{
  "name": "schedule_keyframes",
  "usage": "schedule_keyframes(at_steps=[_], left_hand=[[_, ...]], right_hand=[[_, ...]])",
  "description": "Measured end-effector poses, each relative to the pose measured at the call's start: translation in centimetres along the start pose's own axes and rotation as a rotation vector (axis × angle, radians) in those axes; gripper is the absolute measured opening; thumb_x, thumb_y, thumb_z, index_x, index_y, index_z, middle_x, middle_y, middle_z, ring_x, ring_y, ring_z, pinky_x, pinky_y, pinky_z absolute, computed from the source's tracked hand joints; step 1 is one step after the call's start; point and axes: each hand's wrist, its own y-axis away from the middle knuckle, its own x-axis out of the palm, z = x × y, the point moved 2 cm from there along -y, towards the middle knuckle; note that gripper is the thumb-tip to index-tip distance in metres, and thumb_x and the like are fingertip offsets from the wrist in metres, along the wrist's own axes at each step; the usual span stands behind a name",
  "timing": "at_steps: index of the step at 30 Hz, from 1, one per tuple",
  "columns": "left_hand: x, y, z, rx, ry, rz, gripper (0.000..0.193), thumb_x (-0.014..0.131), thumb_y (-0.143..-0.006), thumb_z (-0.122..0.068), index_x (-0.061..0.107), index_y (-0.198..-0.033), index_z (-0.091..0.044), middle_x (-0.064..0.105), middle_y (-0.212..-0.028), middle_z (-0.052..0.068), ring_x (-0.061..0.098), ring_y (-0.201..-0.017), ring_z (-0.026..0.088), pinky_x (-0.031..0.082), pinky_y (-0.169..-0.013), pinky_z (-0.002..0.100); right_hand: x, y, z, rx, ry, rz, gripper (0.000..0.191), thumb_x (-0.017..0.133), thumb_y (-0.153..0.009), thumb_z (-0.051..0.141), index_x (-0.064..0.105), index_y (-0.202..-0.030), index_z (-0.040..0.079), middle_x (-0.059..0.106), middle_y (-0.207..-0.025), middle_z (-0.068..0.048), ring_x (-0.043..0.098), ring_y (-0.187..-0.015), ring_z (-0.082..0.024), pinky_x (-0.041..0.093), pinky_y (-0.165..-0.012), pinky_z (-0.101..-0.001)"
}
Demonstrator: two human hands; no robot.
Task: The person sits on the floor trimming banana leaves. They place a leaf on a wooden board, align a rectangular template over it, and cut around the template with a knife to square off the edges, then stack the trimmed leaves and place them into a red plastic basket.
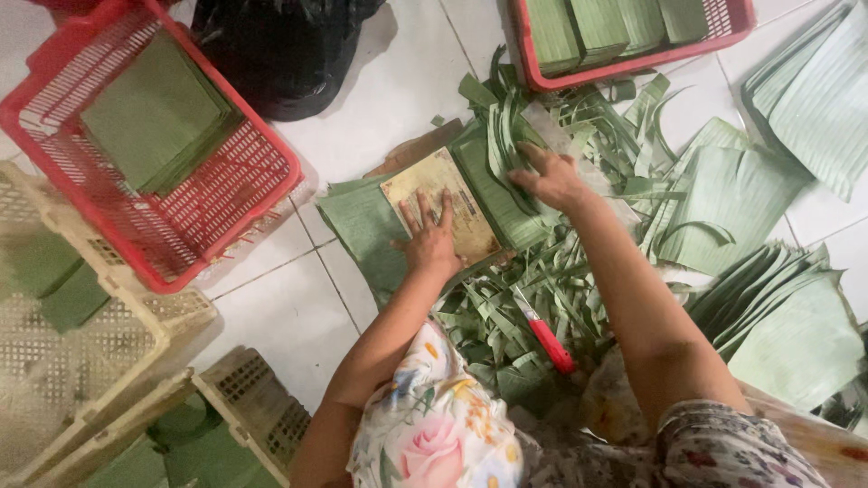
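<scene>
On the tiled floor (398, 81), a leaf stack (362, 221) is being pressed under a board (470, 212) by the flat, open left hand (432, 237), strips (502, 136) are being gripped by the right hand (553, 178), cut squares (154, 113) are already filling baskets (262, 194), and whole leaves (750, 194) are still lying uncut.

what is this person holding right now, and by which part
Left hand presses flat on a worn board, not gripping. Right hand grips cut leaf strips at their lower ends.

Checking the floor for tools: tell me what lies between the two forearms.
In the head view, a red-handled knife lies on leaf trimmings between them.
</scene>
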Motion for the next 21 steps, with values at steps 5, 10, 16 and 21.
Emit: schedule_keyframes(at_steps=[5,10,16,21], left_hand=[[-0.2,0.3,0.1,0.014,-0.007,-0.003,0.132,0.092,-0.072,-0.039,-0.003,-0.164,-0.034,-0.013,-0.172,0.011,-0.010,-0.156,0.048,0.030,-0.103,0.085],[-0.5,0.2,0.2,0.029,0.009,0.004,0.131,0.091,-0.073,-0.039,-0.004,-0.163,-0.033,-0.015,-0.171,0.013,-0.011,-0.155,0.048,0.029,-0.104,0.085],[0.1,-0.1,0.2,0.034,-0.014,0.028,0.131,0.090,-0.073,-0.028,-0.003,-0.165,-0.031,-0.014,-0.172,0.014,-0.011,-0.155,0.049,0.030,-0.104,0.084],[0.8,-0.5,0.6,0.042,-0.001,-0.022,0.125,0.090,-0.075,-0.029,0.003,-0.164,-0.031,-0.011,-0.171,0.014,-0.009,-0.155,0.049,0.027,-0.105,0.086]], right_hand=[[1.7,1.2,3.1,0.054,0.223,-0.117,0.091,0.075,-0.068,0.070,0.062,-0.135,0.010,0.040,-0.149,-0.024,0.032,-0.137,-0.041,0.027,-0.104,-0.0602],[1.8,-1.8,0.6,0.078,0.020,-0.083,0.037,0.062,-0.104,0.037,0.072,-0.126,0.008,0.058,-0.135,-0.019,0.055,-0.131,-0.041,0.044,-0.112,-0.0531],[0.8,0.0,2.9,0.172,0.241,-0.031,0.039,0.062,-0.093,0.017,0.065,-0.128,-0.001,0.053,-0.144,-0.021,0.064,-0.117,-0.040,0.054,-0.097,-0.0460],[3.4,5.3,11.4,0.052,0.274,-0.166,0.086,0.071,-0.079,0.027,0.040,-0.148,-0.014,0.032,-0.161,-0.030,0.053,-0.118,-0.046,0.048,-0.094,-0.0503]])
